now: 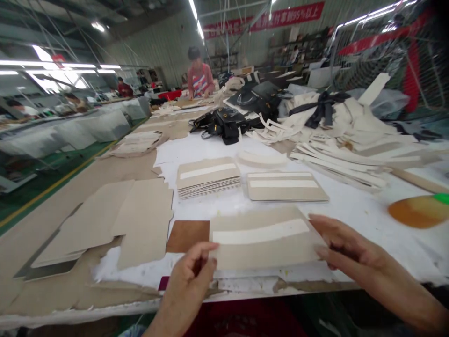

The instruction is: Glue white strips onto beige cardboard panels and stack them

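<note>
"What could go wrong with the panel?"

"It looks thin, so an uneven pull may bend it, and its white strip may crease."

"How is it held?"

"Above the table, the left hand's fingers pinch its nine-o'clock end, and the right hand's fingers grip the three-o'clock one."

"And the pile?"

"At eleven o'clock from the panel: flat, beige pieces with rounded corners."

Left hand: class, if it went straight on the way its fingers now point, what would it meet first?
The left hand would first meet the beige panel, whose near left end it already pinches. Past that, depth is unclear, so I can't be sure what follows.
</note>
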### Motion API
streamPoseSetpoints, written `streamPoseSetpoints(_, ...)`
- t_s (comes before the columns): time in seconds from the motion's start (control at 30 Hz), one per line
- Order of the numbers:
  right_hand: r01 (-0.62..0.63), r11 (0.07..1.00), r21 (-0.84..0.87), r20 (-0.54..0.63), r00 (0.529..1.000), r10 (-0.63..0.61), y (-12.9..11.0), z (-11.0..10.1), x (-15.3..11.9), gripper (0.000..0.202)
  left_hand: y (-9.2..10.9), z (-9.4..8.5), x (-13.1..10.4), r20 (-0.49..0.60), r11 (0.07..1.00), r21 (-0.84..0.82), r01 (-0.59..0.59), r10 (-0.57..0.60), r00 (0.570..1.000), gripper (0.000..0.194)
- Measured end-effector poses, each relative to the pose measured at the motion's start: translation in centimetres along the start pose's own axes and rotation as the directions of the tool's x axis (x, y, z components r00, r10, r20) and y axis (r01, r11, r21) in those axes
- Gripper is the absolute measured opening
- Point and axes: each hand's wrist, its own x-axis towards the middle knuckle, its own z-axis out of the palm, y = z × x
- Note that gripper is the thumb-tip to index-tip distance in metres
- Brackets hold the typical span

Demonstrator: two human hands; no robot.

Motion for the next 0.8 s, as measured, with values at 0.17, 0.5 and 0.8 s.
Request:
streamPoseSetpoints(0.17,-0.092,0.979,-0.18,0.103,0.988,0.112,4.6,0.6,-2.6,0.054,-1.7,1.3,-1.0,0.034,0.943,0.33,-0.041,0.031,0.999,0.029)
streamPoseSetpoints(0.5,-0.258,0.966,0.002,0.221,0.942,0.251,2.9,0.6,-3.6,0.052,-2.3,-0.3,-0.7,0.17,0.96,0.278,0.033,-0.083,0.982,0.038)
streamPoseSetpoints(0.8,-0.142,0.957,-0.254,0.101,0.98,0.172,2.1,1.5,-4.0,0.047,-2.1,-0.5,-1.3,0.18,0.879,0.469,-0.086,0.001,0.984,0.036)
